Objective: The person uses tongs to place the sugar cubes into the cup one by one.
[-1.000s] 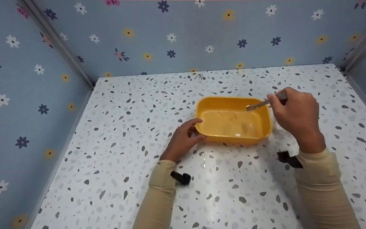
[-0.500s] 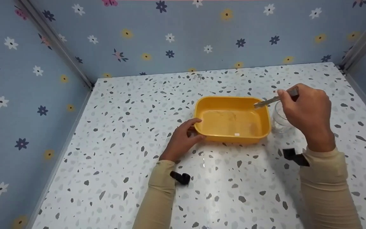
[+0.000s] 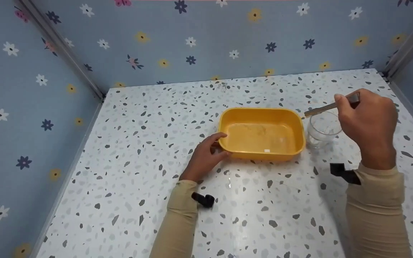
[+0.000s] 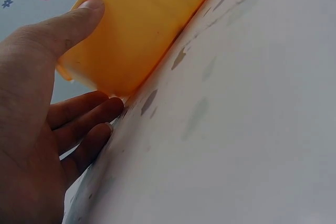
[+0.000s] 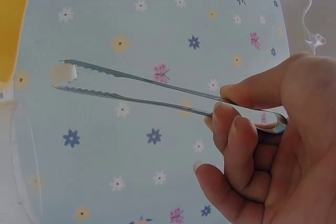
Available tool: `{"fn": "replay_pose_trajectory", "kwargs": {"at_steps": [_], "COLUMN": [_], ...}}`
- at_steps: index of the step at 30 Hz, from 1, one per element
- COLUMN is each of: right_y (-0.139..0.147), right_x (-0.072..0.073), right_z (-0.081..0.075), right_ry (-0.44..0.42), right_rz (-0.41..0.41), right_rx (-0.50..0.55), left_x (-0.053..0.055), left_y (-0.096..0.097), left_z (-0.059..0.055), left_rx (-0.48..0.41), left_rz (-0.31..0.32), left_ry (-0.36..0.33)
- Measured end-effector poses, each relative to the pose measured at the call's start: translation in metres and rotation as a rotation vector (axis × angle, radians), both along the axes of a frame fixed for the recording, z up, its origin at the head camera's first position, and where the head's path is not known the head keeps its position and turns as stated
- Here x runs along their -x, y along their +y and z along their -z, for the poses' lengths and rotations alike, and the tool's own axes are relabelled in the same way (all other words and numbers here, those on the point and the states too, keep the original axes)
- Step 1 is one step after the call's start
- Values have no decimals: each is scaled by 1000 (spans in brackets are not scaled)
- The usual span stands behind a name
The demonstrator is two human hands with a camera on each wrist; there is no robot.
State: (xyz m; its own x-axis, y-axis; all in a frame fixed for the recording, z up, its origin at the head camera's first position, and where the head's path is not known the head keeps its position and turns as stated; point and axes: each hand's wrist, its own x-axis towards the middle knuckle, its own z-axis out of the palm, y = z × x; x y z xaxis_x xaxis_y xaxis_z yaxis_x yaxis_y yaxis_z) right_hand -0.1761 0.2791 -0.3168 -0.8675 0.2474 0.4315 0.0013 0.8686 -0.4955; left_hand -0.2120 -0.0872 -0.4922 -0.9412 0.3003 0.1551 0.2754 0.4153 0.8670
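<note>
In the head view my left hand (image 3: 206,156) grips the left front corner of a yellow plastic basin (image 3: 296,136), index finger over the rim and thumb on the outer wall (image 4: 136,35). My right hand (image 3: 369,123) pinches slim metal tongs (image 5: 157,83) between thumb and fingers. Between their toothed tips sits a small whitish cube (image 5: 64,74). The tong tips hang over the left rim of a clear drinking glass (image 3: 316,134), just right of the basin. Near the basin's front wall shows a small white rectangle (image 3: 266,151).
The speckled white table (image 3: 138,143) runs back to a blue flowered panel (image 3: 210,39), with another panel (image 3: 31,125) along the left side. A black wrist mount (image 3: 203,200) sticks out from each sleeve.
My right hand has moved right with the tongs, from over the basin's right end to over the glass, which now shows more fully. My left hand stays on the basin.
</note>
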Motion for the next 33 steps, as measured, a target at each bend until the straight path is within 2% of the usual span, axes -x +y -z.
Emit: {"fn": "replay_pose_trajectory", "kwargs": {"at_steps": [6, 15, 20, 26, 33], "right_y": [10, 24, 26, 30, 32], "right_x": [-1, 4, 8, 12, 13], "right_z": [0, -1, 2, 5, 8], "right_ry": [1, -72, -125, -234, -290], "right_rz": [41, 100, 95, 61, 28], "right_rx": [4, -27, -58, -76, -70], "left_x": [0, 1, 1, 1, 1], "left_y": [0, -1, -1, -1, -1], "left_z": [0, 2, 2, 2, 2], "left_rx": [-4, -5, -6, 7, -1], "left_rz": [4, 8, 11, 1, 13], "left_ry": [3, 9, 17, 18, 22]}}
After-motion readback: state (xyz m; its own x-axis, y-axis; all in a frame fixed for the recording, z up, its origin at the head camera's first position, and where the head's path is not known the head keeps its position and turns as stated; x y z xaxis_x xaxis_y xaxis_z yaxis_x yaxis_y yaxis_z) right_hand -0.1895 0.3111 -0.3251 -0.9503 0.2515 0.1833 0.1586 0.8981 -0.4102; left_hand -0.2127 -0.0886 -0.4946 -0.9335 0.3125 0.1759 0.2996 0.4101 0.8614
